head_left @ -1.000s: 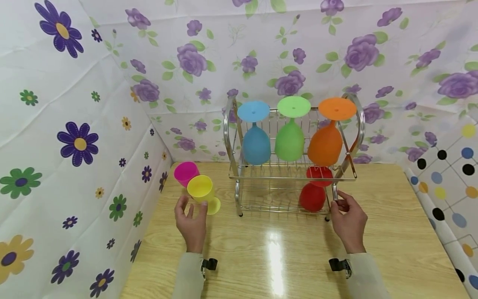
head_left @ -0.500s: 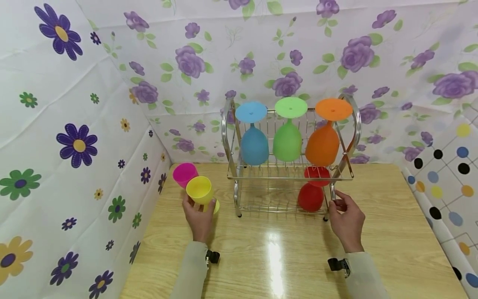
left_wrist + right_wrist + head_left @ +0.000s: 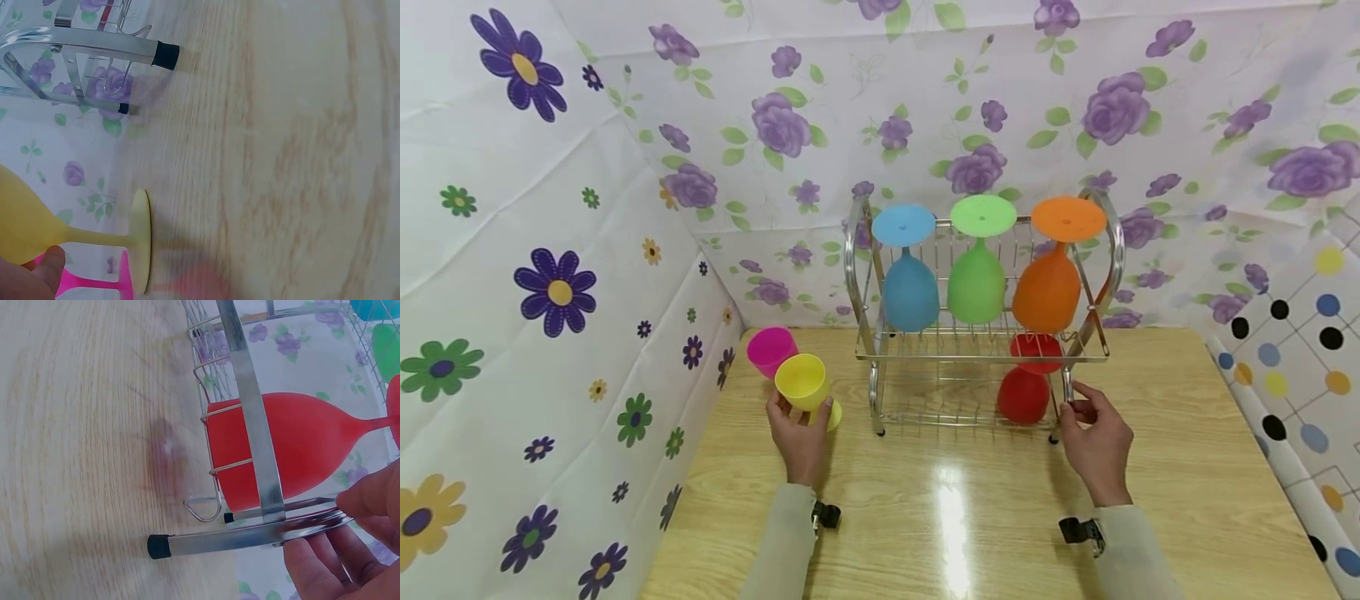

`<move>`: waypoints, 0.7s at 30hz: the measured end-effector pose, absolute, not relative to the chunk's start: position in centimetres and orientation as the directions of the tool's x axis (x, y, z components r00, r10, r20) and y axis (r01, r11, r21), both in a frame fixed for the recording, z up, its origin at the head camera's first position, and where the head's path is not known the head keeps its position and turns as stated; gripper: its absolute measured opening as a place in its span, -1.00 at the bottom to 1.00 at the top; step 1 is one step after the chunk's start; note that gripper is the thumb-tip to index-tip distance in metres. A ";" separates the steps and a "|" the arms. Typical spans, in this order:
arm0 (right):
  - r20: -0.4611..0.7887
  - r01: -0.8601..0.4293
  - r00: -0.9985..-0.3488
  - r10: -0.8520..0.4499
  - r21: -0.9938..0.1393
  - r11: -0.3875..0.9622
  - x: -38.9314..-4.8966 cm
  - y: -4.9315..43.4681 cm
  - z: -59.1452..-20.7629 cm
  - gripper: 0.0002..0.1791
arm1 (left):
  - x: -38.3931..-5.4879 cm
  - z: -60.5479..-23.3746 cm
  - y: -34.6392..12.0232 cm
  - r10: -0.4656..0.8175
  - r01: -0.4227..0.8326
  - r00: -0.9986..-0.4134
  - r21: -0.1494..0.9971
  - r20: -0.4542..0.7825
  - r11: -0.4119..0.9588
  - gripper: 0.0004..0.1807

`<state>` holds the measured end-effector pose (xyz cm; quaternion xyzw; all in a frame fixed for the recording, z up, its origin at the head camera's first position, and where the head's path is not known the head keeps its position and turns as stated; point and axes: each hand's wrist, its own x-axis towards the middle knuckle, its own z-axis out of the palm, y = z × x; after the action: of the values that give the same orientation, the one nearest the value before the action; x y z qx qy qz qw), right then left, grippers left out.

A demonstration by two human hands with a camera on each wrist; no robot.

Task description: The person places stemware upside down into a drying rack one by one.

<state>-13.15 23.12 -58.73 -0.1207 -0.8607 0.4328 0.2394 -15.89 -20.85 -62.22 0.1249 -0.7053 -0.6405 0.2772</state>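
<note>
My left hand [image 3: 799, 446] holds the yellow goblet [image 3: 802, 382] around the lower part of its bowl. The goblet is upright, its round foot [image 3: 140, 240] at the tabletop in the left wrist view. Behind it stands a pink goblet [image 3: 772, 350], partly covered. My right hand [image 3: 1097, 437] pinches the front right leg of the metal two-tier rack [image 3: 985, 359] between thumb and fingers. Just left of that hand, a red goblet [image 3: 300, 444] rests upside down on the lower tier. Blue [image 3: 912, 292], green [image 3: 977, 283] and orange [image 3: 1047, 292] goblets stand inverted on the upper tier.
The rack stands on a light wooden table [image 3: 887, 517] near the back. Flowered sheets [image 3: 880, 100] hang behind and on the left. A dotted sheet [image 3: 1300, 375] borders the right side.
My left hand has moved slightly right and closed its fingers around the yellow goblet. My right hand keeps its hold on the rack leg. The head view has shifted slightly.
</note>
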 end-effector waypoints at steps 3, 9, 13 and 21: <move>0.302 0.010 -0.856 0.419 -0.801 0.598 -13.0 23.0 -58.5 -0.58 | -15.4 -61.9 -20.9 -0.533 0.171 -0.816 0.974 0.225 0.149 -0.04; 0.290 0.017 -0.858 0.425 -0.810 0.587 -12.9 22.9 -58.7 -0.58 | -13.8 -60.7 -21.3 -0.506 0.187 -0.826 0.968 0.247 0.168 -0.04; 0.265 0.038 -0.862 0.432 -0.817 0.576 -12.8 22.8 -58.6 -0.56 | -12.6 -59.7 -21.6 -0.485 0.193 -0.835 0.964 0.260 0.184 -0.04; 0.216 0.059 -0.872 0.440 -0.844 0.532 -12.8 22.7 -58.5 -0.51 | -10.3 -56.8 -21.2 -0.402 0.256 -0.861 0.949 0.311 0.185 -0.03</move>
<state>-12.82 22.73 -58.50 -0.1465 -0.8506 0.4608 0.2065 -10.32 -21.18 -56.78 0.0503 -0.7252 -0.6362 0.2585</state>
